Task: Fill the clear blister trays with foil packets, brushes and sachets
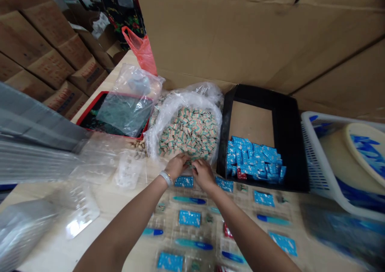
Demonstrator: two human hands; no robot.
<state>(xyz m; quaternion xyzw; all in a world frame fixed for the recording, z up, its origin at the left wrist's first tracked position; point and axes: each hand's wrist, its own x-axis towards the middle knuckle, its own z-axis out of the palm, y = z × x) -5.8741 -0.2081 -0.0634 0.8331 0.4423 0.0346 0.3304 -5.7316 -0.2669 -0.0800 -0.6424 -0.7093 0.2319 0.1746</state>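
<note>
My left hand (pixel 177 166), with a pale band on its wrist, and my right hand (pixel 204 173) meet at the front edge of a clear plastic bag (pixel 154 137). The bag lies open, full of small tan-and-green packets (pixel 192 133). The fingers of both hands are closed together around small tan-and-green packets (pixel 190 163); how many is hidden. Below the hands lie clear plastic trays (pixel 186 228). In their hollows are flat blue packets (pixel 189 218), slim blue-and-turquoise sticks (pixel 194 244) and small greenish pieces.
A black box (pixel 293 143) holds many blue packets (pixel 255 159) and one red one. To its right stands a white basket (pixel 319 163) with a tub. A red-rimmed tray (pixel 114 132), a red bag (pixel 141 51) and loose plastic lie leftward. Cardboard (pixel 240 39) walls the back.
</note>
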